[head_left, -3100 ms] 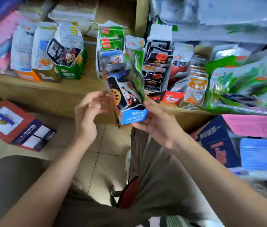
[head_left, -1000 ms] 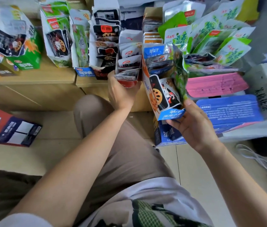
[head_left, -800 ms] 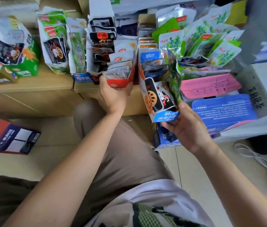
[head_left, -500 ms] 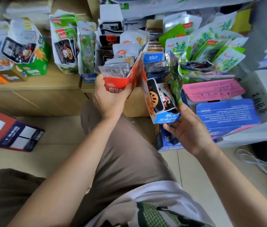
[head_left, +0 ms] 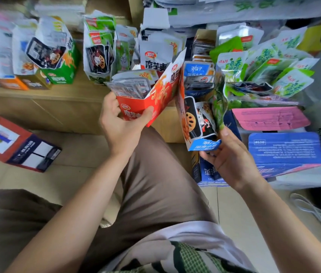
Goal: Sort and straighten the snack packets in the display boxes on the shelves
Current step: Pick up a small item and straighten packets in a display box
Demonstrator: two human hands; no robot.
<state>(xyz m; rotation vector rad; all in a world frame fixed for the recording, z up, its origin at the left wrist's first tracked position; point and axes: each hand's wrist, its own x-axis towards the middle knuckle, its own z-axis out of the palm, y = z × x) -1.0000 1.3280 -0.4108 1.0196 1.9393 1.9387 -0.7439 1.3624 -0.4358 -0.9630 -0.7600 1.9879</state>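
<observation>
The left hand (head_left: 123, 125) grips a red display box (head_left: 151, 99) of packets. To its right, touching it, the right hand (head_left: 232, 160) clasps a blue-fronted display box (head_left: 197, 123) by its base.

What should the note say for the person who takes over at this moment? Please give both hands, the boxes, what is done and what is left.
Left hand: grips the red display box, held in the air before the wooden shelf; its packets stand inside.
Right hand: holds the blue-based display box by its bottom, beside the red one, also off the shelf.
Done: the green display box and its neighbours stand on the shelf.
Left: set both boxes back, straighten their packets, sort the jumbled green packets at the right.
</observation>
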